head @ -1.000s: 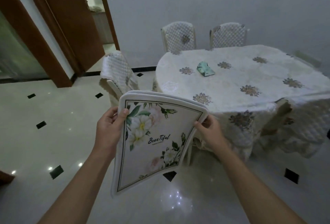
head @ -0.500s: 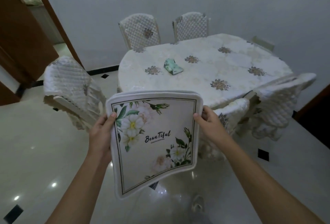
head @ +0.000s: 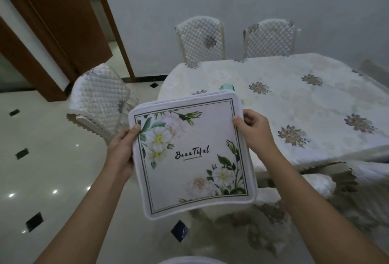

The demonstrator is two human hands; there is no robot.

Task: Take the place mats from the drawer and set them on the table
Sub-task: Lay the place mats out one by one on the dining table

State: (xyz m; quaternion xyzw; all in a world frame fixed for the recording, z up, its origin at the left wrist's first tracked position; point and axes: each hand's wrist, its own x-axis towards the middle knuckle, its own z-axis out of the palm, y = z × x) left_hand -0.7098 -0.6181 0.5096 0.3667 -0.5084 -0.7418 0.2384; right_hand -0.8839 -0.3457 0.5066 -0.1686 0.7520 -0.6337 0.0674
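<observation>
I hold a stack of square white place mats (head: 192,154) flat in front of me; the top one has white flowers, a dark border and the word "Beautiful". My left hand (head: 121,151) grips the stack's left edge, thumb on top. My right hand (head: 254,130) grips the upper right corner. The stack hovers over the floor just short of the near left end of the table (head: 315,103), which wears a cream cloth with flower motifs. How many mats are in the stack I cannot tell.
A small teal object (head: 227,87) lies on the table, partly hidden behind the mats. Quilted chairs stand at the table's left (head: 99,99), far side (head: 200,39) (head: 270,38) and near side (head: 320,183). A brown door (head: 63,21) stands open at left. Glossy tiled floor (head: 52,169) lies below.
I have come closer to the table. The stack has turned flat and square to me, and its far edge now overlaps the table's near end.
</observation>
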